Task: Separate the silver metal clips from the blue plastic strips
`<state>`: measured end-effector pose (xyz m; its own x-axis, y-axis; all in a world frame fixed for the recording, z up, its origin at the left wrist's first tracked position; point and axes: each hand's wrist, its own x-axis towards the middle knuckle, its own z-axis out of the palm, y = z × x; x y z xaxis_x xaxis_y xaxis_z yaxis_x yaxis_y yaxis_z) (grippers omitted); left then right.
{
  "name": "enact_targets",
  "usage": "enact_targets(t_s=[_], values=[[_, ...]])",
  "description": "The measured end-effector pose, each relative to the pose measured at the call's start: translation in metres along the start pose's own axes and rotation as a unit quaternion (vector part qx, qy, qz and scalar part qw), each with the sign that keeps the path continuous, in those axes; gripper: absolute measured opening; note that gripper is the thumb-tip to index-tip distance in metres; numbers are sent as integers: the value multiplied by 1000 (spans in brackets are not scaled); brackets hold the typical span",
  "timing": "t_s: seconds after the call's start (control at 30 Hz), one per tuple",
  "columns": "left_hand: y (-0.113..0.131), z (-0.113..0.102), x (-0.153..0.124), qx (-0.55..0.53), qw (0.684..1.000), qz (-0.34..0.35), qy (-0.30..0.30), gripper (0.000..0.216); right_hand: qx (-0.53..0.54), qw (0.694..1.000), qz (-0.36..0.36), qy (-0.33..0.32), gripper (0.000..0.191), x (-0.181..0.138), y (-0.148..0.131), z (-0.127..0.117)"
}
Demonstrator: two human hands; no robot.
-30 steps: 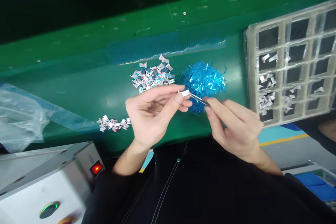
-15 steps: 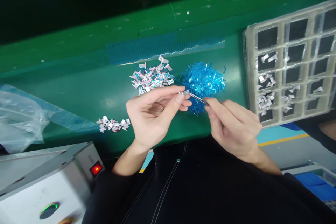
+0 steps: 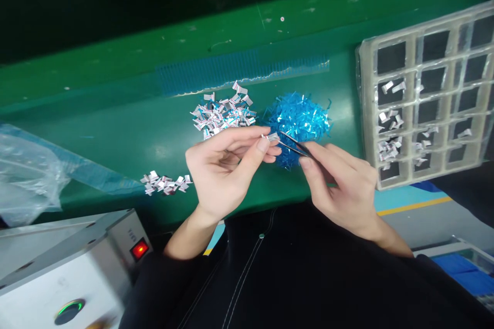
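Half-curled left hand [image 3: 226,177], right hand [image 3: 343,185] aslant around parted tweezers [image 3: 304,150]

Our black top [image 3: 301,277], seen from above, with its pale stitching [image 3: 244,267]
The cloth we see is dark and plain. Thin lines of that stitching slant down the front, two of them running close together, and a small, round, shiny snap or button [image 3: 261,236] sits right beside them. The left sleeve [image 3: 152,272] and the right sleeve [image 3: 428,275] are the same black, each ending short of the wrist; past them we find the left hand [image 3: 227,175] and the right hand [image 3: 341,185] bare. Finer folds are too dark for us to make out.
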<state>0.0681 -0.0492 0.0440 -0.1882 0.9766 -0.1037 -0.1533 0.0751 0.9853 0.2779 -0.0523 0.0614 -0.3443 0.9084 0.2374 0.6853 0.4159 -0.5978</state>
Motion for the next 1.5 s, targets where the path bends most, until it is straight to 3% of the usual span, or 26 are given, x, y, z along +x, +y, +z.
enact_targets(t_s=[0.8,1.5], values=[[0,1,-2,-44,999,2,-24,24,28,1000,3,8,13,-2,2,-2],[0,-1,-2,25,999,-22,2,11,31,999,17,7,18,0,3,-5]])
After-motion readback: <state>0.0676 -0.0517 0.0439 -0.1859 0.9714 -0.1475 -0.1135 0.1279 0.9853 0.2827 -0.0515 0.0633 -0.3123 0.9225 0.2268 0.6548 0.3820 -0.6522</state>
